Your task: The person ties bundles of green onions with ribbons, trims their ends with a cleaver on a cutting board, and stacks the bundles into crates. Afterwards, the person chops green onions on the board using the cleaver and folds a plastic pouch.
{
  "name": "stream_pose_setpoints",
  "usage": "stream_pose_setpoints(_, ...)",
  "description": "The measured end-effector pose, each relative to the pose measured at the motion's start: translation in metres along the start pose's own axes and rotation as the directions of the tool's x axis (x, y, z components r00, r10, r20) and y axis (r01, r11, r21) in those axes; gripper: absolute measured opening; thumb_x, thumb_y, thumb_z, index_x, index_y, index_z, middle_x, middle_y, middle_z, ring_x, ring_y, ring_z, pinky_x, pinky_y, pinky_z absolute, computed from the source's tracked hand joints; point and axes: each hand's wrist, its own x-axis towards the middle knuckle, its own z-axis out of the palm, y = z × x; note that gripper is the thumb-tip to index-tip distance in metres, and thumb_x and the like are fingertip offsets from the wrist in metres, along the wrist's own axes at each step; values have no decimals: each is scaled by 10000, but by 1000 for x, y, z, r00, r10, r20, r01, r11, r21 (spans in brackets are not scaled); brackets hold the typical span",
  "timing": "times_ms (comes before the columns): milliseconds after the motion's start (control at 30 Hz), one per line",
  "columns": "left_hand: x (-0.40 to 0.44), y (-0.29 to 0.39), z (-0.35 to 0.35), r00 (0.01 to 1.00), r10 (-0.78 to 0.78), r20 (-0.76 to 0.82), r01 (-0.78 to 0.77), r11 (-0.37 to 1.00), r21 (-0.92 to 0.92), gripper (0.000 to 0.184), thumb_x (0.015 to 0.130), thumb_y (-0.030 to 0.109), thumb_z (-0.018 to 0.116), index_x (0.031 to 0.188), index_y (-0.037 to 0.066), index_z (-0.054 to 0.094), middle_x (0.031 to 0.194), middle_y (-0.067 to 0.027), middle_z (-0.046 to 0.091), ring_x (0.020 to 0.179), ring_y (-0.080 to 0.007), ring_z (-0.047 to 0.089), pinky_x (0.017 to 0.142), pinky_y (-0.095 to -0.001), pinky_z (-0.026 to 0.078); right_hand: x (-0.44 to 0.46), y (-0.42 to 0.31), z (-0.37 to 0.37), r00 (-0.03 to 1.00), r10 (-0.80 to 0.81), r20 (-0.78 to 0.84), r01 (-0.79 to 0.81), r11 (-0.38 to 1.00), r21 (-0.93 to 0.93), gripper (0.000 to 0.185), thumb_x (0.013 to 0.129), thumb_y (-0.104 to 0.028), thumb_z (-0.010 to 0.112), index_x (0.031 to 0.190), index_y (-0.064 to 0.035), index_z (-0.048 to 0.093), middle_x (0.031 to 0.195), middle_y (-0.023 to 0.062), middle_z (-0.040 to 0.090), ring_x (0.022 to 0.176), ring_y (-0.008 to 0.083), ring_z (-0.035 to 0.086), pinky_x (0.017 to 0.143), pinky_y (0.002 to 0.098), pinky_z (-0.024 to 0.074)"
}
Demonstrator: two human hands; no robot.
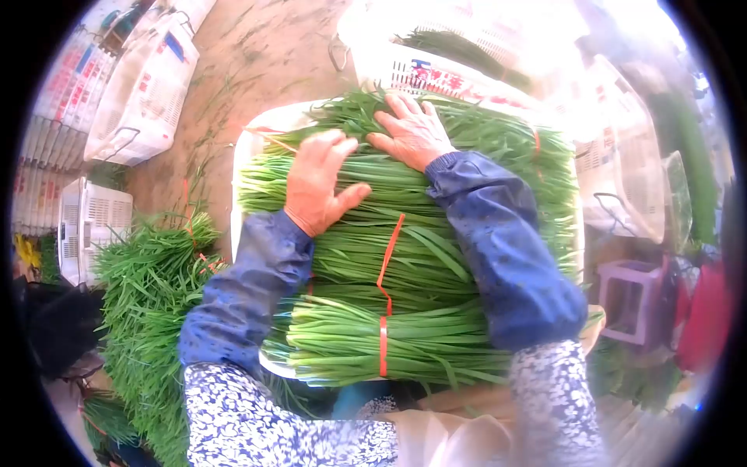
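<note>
Bundles of long green leafy stalks (420, 268) lie crosswise in a white basket (238, 175). A red band (383, 346) goes round the front bundle, and another band (391, 257) lies over the middle stalks. My left hand (319, 183) is over the pale stalk ends at the upper left, its fingers apart and bent, holding nothing. Farther back, my right hand (412, 134) rests with spread fingers on the leaves near the basket's rear edge. Dark blue sleeve covers reach both wrists.
A large pile of banded green stalks (148, 311) stands left of the basket. White crates (148, 97) are at the upper left, and another crate (443, 76) holds greens behind. A pale purple stool (626, 300) is at the right.
</note>
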Motion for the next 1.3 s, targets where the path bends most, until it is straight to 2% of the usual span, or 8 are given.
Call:
stream_pose_setpoints(167, 65, -33, 24, 984, 177, 11, -177, 976, 129, 480, 935, 422, 506, 1302, 114, 542, 1371, -122, 504, 1263, -370, 450, 1045, -467, 343, -9, -15, -30, 979, 12, 205, -52, 980, 191, 401, 854, -423, 528, 1110, -142, 656, 1181, 63, 585, 1122, 268, 523, 920, 474, 348)
stream_pose_setpoints(267, 43, -70, 58, 830, 233, 507, -290, 956, 36, 423, 946, 381, 478, 1313, 180, 539, 1401, -100, 488, 1276, -347, 443, 1065, -455, 318, -15, -20, -40, 956, 28, 291, -119, 946, 300, 374, 812, -387, 531, 1038, -131, 684, 1084, 54, 634, 1040, 261, 563, 896, 456, 356)
stream_pose_setpoints(367, 44, -55, 45, 812, -2, 583, 26, 999, -34, 407, 950, 386, 476, 1300, 192, 556, 1376, -103, 513, 1244, -321, 477, 1054, -426, 339, -10, -14, -33, 983, 123, 134, -165, 913, 374, 356, 761, -309, 574, 1037, -101, 659, 1025, 114, 635, 993, 291, 574, 904, 444, 384)
stream_pose_setpoints(500, 40, -62, 56, 862, -83, 500, 138, 988, -74, 498, 958, 465, 475, 1329, 138, 537, 1331, -124, 557, 1256, -317, 470, 1052, -433, 334, 11, 20, -46, 938, 216, -271, -109, 927, 358, 307, 759, -186, 597, 1006, -4, 603, 1055, 203, 604, 986, 357, 577, 820, 447, 477)
stream_pose_setpoints(600, 41, -57, 53, 851, -124, 510, 161, 986, -29, 509, 956, 467, 479, 1323, 120, 543, 1328, -125, 559, 1260, -317, 469, 1049, -433, 336, 7, 54, -26, 861, 437, 262, -484, 861, 154, 365, 842, -285, 551, 1085, -17, 603, 1142, 203, 578, 1039, 372, 567, 877, 456, 460)
stream_pose_setpoints(700, 35, -58, 52, 845, -113, 523, 127, 992, 9, 500, 953, 460, 489, 1309, 116, 558, 1324, -136, 560, 1248, -319, 482, 1041, -428, 347, -22, 42, -18, 998, 18, 67, -14, 999, -53, 303, 896, -316, 499, 1042, -87, 634, 1113, 172, 601, 1038, 333, 574, 913, 462, 404)
stream_pose_setpoints(1100, 105, -9, 12, 930, 132, 344, -37, 963, -268, 670, 873, 519, 541, 1361, 62, 504, 1380, -163, 510, 1300, -342, 437, 1079, -417, 316, -20, 37, -15, 952, 225, 209, -254, 959, 123, 402, 902, -367, 461, 1124, -77, 628, 1205, 141, 581, 1197, 299, 496, 1020, 512, 325)
stream_pose_setpoints(1300, 30, 9, 71, 866, -70, 494, -35, 979, 201, 875, 810, 716, 492, 1495, 198, 324, 1523, -135, 336, 1383, -443, 276, 1112, -551, 205, -26, 57, 10, 942, 277, 191, -323, 904, 279, 396, 874, -317, 486, 1146, -68, 629, 1101, 197, 644, 958, 333, 656, 817, 463, 529)
